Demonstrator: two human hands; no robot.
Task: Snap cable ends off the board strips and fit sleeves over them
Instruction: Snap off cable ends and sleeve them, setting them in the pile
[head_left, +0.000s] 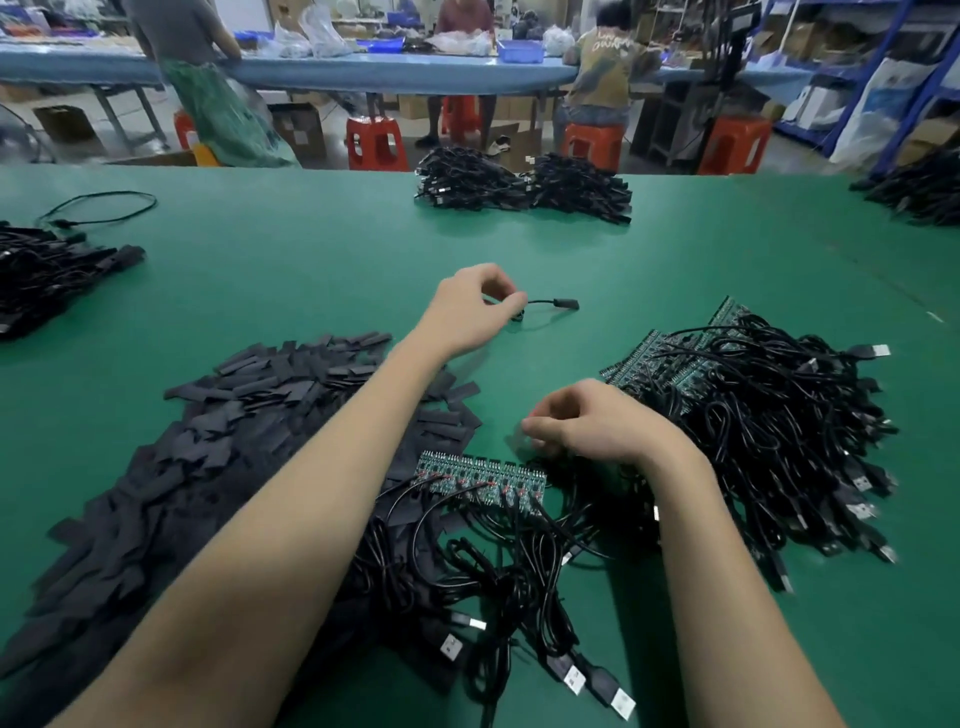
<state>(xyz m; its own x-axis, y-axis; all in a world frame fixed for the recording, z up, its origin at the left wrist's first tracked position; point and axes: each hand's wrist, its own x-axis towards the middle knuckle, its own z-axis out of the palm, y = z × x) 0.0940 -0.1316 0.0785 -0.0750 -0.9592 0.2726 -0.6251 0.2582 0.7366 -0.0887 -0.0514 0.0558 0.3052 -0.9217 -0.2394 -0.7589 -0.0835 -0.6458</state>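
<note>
Left hand (470, 306) is out over the green counter (311, 260), thumb and fingers curled into a pinching grip on one end of a short black cable (540, 306); the cable's far end, wearing a dark sleeve, points off toward 3 o'clock and lies just above or on the counter, hard to tell which. Right hand (592, 421) sits nearer, at about 5 o'clock from the left one, fingers curled in; motion blur smears the fingertips, so I cannot tell whether that grip holds anything.

Just below the right hand, at 7 o'clock from it, lies a green board strip (480, 475) with a row of black cables soldered along its near edge, their leads trailing toward 6 o'clock and ending in USB plugs (571, 678). At 3 o'clock from the right hand, a big heap of more strips and cables (769, 415), boards fanned at its far left corner. Under and beside the left forearm, spreading to 8 o'clock, a wide pile of flat black sleeves (208, 441).

Further out: a bundle of finished black cables (519, 184) at 12 o'clock along the far counter edge, another dark pile (47, 270) at 9 o'clock, one more at the 2 o'clock corner. Beyond, red stools (376, 143) and people at a long blue bench (363, 70).
</note>
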